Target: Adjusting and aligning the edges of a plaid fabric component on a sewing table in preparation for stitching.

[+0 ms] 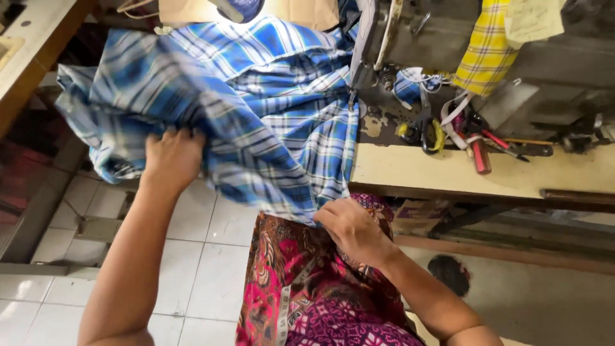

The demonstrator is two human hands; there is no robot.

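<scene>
The blue plaid cloth runs from upper left of the frame down to centre. The left hand grips its bunched left part; the right hand pinches its lower edge, beside the desk.

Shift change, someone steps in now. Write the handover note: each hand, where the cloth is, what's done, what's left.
Left hand: gripping a bunched fold of the blue plaid cloth, lifted off to the left of the table.
Right hand: pinching the cloth's lower edge at the lap.
Cloth: draped from the sewing machine over the table edge. Scissors lie beside the machine.
Done: cloth gathered in both hands.
Left: seam progress can't be told from here.
</scene>
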